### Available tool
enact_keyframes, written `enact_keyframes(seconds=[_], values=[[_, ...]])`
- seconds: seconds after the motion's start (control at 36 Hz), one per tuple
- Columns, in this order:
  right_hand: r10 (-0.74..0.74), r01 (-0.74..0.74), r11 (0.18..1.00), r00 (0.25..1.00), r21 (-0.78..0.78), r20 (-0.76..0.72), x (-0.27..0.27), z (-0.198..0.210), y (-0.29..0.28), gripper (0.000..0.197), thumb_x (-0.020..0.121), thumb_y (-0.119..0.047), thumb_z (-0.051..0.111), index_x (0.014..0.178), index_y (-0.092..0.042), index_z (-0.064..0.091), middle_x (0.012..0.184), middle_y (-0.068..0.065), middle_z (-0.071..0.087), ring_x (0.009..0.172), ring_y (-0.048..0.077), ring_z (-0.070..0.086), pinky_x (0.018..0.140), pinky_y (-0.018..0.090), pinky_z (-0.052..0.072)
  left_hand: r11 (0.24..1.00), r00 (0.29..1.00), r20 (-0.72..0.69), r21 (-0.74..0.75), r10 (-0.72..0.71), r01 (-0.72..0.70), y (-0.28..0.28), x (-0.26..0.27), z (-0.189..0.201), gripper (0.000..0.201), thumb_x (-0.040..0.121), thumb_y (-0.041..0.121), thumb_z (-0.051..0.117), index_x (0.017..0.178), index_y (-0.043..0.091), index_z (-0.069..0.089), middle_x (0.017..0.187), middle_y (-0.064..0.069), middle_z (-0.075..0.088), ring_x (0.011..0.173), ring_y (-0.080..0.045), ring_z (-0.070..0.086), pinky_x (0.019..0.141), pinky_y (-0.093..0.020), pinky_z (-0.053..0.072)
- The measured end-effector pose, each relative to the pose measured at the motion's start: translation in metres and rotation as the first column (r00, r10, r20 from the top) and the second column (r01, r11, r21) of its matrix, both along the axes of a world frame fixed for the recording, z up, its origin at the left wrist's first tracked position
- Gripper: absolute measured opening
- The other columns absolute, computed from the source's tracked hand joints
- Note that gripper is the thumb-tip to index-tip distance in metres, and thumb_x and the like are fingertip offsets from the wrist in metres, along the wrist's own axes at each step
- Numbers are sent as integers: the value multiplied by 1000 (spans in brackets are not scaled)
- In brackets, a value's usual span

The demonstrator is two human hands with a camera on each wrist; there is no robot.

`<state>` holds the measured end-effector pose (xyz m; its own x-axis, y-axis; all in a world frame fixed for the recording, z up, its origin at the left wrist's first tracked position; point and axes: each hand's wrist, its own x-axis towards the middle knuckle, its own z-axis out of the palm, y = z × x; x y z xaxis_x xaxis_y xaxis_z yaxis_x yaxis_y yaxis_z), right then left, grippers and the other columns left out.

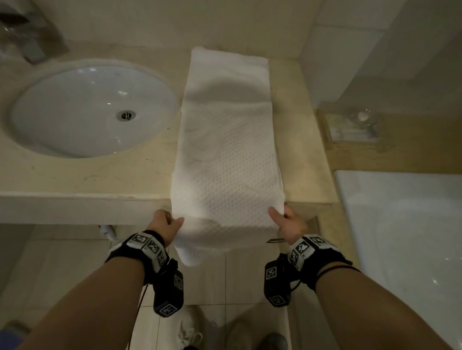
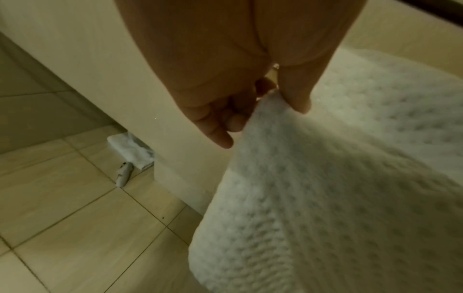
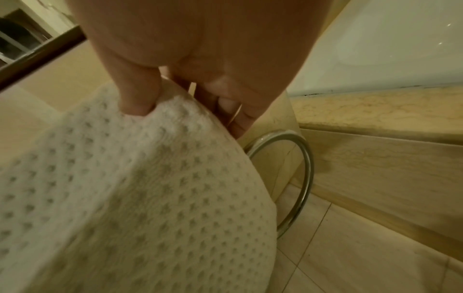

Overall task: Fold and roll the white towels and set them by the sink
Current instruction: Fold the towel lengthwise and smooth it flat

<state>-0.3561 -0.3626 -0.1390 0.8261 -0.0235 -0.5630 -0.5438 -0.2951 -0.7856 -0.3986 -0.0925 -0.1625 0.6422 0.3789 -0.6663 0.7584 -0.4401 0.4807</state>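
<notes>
A white waffle-weave towel [image 1: 227, 148] lies folded into a long strip on the beige counter [image 1: 80, 175], right of the round sink [image 1: 91, 109]. Its near end hangs over the counter's front edge. My left hand [image 1: 166, 225] pinches the towel's near left edge [image 2: 288, 178], thumb on top and fingers curled beneath. On the opposite side my right hand [image 1: 289, 222] pinches the near right edge [image 3: 137, 178] the same way. The far end of the towel reaches the back wall.
A chrome towel ring [image 3: 298, 178] hangs below the counter's right end. A white bathtub [image 1: 410, 234] stands to the right. A small white bundle [image 2: 132, 148] lies on the tiled floor under the counter. A glass dish [image 1: 361, 118] sits on the ledge at right.
</notes>
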Motion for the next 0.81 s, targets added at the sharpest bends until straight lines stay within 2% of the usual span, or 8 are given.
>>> enact_keyframes(seconds=[0.11, 0.25, 0.39, 0.56, 0.61, 0.67, 0.72, 0.81], values=[[9, -8, 998, 1000, -66, 18, -3, -5, -1, 42, 96, -34, 50, 134, -16, 45, 113, 1, 57, 94, 17, 53, 83, 27, 40, 990, 1000, -27, -141, 4, -8, 4, -3, 1, 51, 91, 30, 58, 131, 3, 42, 126, -21, 54, 113, -37, 54, 99, -46, 46], [23, -25, 999, 998, -39, -66, -5, -1, -4, 50, 94, -40, 51, 139, -19, 41, 119, 0, 54, 101, 18, 50, 90, 29, 39, 995, 998, -42, -88, -52, 48, -2, -5, 4, 48, 98, 36, 44, 132, 2, 47, 131, -15, 53, 121, -33, 50, 105, -37, 38], [166, -168, 986, 949, 18, -267, -12, 7, -7, 59, 88, -30, 63, 139, -8, 43, 138, 8, 49, 125, 25, 48, 99, 28, 37, 981, 999, -17, -187, 44, -46, -15, -6, 0, 48, 99, 32, 41, 137, 3, 37, 133, -19, 48, 120, -38, 49, 101, -48, 44], [323, -362, 911, 924, -197, -205, -7, 11, -14, 52, 91, -31, 59, 138, -13, 45, 135, 6, 53, 124, 24, 50, 103, 28, 37, 1000, 999, -25, -19, -24, 23, -15, -1, 7, 55, 101, 35, 34, 147, 5, 25, 147, -16, 36, 134, -33, 35, 110, -34, 28], [288, -318, 936, 939, -152, -189, -3, 11, -17, 49, 92, -23, 58, 138, -11, 46, 134, 7, 53, 120, 24, 52, 99, 30, 43, 996, 999, -20, -90, -26, 24, -11, -1, 11, 52, 99, 33, 41, 143, 5, 33, 141, -17, 43, 129, -35, 42, 109, -40, 34], [255, -272, 959, 951, -78, -176, 0, 13, -20, 46, 93, -8, 55, 137, -9, 45, 128, 7, 54, 109, 23, 53, 79, 27, 50, 970, 998, 17, -235, 62, -56, -4, 0, 15, 39, 97, 19, 50, 132, 4, 45, 129, -19, 52, 118, -37, 49, 103, -47, 42], [218, -224, 974, 963, -22, -161, 4, 15, -24, 45, 90, -1, 55, 134, -7, 47, 117, 8, 57, 102, 25, 54, 69, 25, 48, 930, 986, 55, -344, 160, -132, 1, 2, 18, 25, 94, 8, 53, 119, 7, 53, 120, -16, 56, 108, -32, 53, 99, -43, 44], [141, -132, 989, 980, 72, -140, 12, 25, -23, 33, 88, -10, 62, 120, -10, 56, 114, 12, 62, 96, 29, 61, 72, 34, 53, 869, 965, 77, -459, 249, -187, -4, 11, 34, 3, 94, 16, 55, 95, 17, 57, 104, -9, 58, 95, -23, 55, 87, -33, 45]])
